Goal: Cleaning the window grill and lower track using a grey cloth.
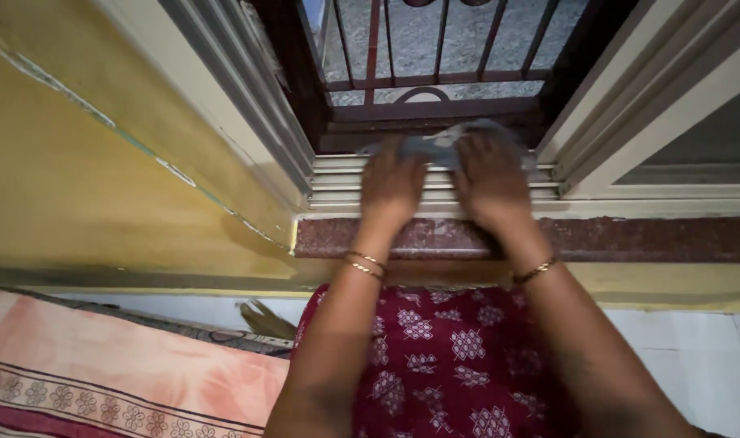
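Most of the grey cloth (443,144) hidden under blurred left hand (392,182) and right hand (491,180).

No packages, labels, signs or screens visible in this view.
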